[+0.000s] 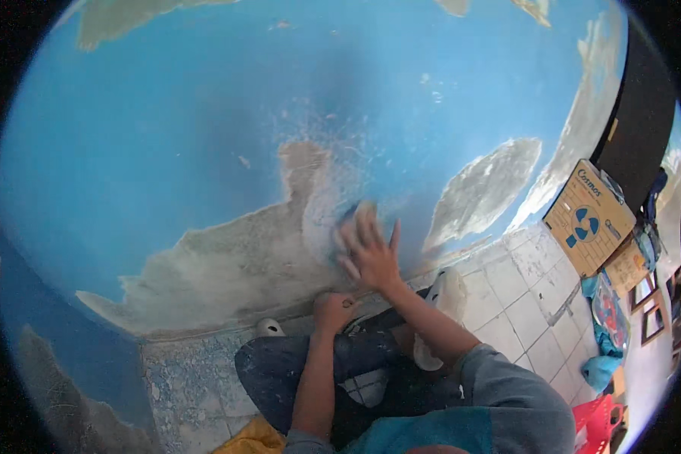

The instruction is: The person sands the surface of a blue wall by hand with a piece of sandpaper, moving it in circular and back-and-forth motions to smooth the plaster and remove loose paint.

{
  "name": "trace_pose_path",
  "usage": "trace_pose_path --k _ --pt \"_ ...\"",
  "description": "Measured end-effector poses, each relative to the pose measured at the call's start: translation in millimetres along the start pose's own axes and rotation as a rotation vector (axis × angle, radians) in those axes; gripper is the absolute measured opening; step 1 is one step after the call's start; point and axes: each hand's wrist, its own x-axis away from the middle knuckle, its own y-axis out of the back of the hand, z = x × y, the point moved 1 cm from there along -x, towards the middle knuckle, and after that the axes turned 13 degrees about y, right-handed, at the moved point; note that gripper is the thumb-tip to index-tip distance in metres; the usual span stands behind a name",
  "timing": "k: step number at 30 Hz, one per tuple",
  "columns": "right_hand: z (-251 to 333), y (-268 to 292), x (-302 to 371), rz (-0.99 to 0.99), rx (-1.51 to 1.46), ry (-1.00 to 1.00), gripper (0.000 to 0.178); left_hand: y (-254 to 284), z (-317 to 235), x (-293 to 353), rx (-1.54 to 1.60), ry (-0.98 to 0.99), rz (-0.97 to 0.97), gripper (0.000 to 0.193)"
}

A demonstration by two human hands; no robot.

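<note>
Roughly left to right: blue painted wall (pixel 166 129) fills most of the view, with a big bare patch (pixel 227 265) of grey plaster low down where the paint is gone, running along the base just above the floor. Dusty tiled floor (pixel 197 378) below it, flecked with paint chips. Left hand (pixel 334 309) is down low at the wall base, curled into a loose fist, resting near the knee; can't tell if it grips anything. Dark dusty trousers (pixel 295 371) and a light shoe (pixel 268 328) beside it. Right hand (pixel 371 253) is up on the wall, fingers spread, palm pressing a small blue-grey sanding block (pixel 346 223) flat against the surface; block sits at the edge of the bare patch, mostly covered by the fingers, blurred. Pale scuffed dust around it on the paint. Further right, a second bare patch (pixel 480 189) on the wall, apart from the hand. Beyond that, white floor tiles (pixel 522 303), a cardboard box (pixel 589 216) leaning by a dark panel, blue cloth (pixel 605 363) and a red crate (pixel 594 424) at the right edge.
</note>
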Motion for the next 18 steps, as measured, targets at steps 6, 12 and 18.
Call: trace_pose_path --k 6,12,18 --pt "-35.7 73.5 -72.4 -0.253 -0.04 -0.307 0.066 8.6 -13.9 5.1 0.038 0.11 0.081 0.03" --pt "6.3 11.9 42.9 -0.123 -0.056 -0.175 0.059 8.5 15.2 21.6 -0.248 0.174 0.264 0.038" --pt "6.9 4.2 56.2 -0.239 -0.048 -0.369 0.033 -4.5 9.0 40.9 -0.546 0.377 0.351 0.069"
